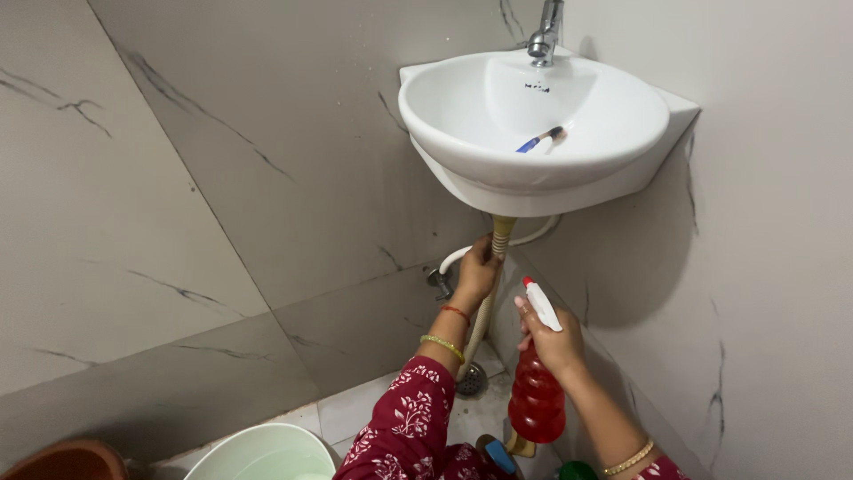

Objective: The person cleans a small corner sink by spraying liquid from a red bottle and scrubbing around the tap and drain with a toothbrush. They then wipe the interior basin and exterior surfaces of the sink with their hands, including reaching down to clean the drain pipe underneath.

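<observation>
My left hand (477, 269) grips the beige ribbed drain hose (500, 236) just under the white corner washbasin (462, 124). In my right hand (553, 338) is a spray bottle (537, 396) of red liquid with a white trigger head, held upright to the right of the hose, its nozzle pointing up and left. The hose runs down to a round floor drain (471, 380). A blue-handled brush (538, 140) lies inside the basin, below the chrome tap (545, 34).
Grey marbled tile walls enclose the corner. A white water pipe (453, 258) and a wall valve (438, 282) sit behind the hose. A white bucket (264, 453) and a brown tub (67, 462) stand at the lower left on the floor.
</observation>
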